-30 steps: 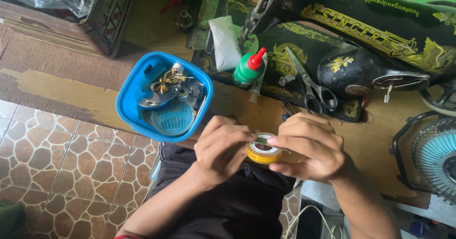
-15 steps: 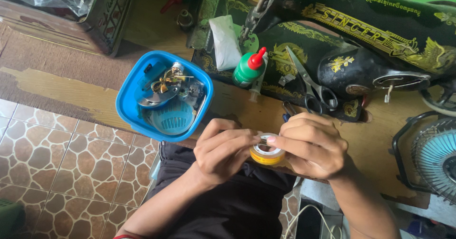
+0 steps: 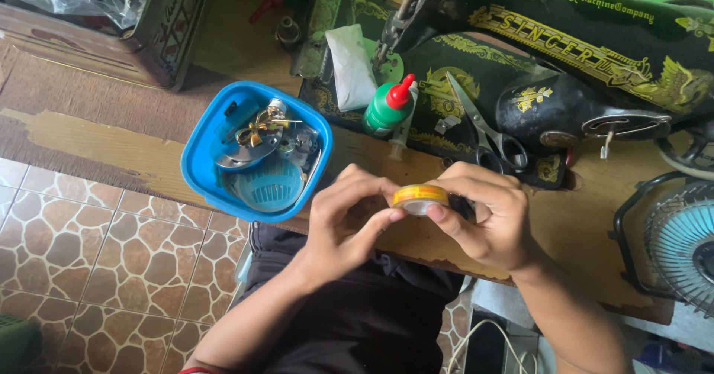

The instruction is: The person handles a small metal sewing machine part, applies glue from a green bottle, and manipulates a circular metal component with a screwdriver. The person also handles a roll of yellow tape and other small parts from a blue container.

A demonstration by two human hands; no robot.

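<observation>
Tape is the thing in hand: a small yellow roll [image 3: 420, 197] held over the near edge of the wooden table [image 3: 580, 225], above the person's lap. Both hands close on it from opposite sides. The right hand [image 3: 487, 221] pinches the roll between thumb and forefinger, fingers narrow and clamped on its rim. The left hand [image 3: 343, 225] meets it from the other side, thumb and fingertips pressed to the roll's edge and face as if feeling for the loose end. No strip of tape shows drawn out from the roll, and no cut piece is visible anywhere, so I judge the work to be at its start: the roll is gripped and being picked at, with the peeling itself yet to show. Whether the end has been lifted I cannot tell, since the fingers cover that spot.

Just left of the hands sits a blue plastic tub [image 3: 201, 166] holding metal machine parts and a round blue grille. Beyond the hands, on the base of a black sewing machine [image 3: 595, 54] with gold ornament, lie a pair of scissors [image 3: 483, 132], untouched, and a green squeeze bottle with a red nozzle [image 3: 388, 106], beside a folded white cloth [image 3: 351, 65]. A blue fan [image 3: 680, 244] stands at the right edge, and patterned brown floor tiles [image 3: 89, 270] spread below left.
</observation>
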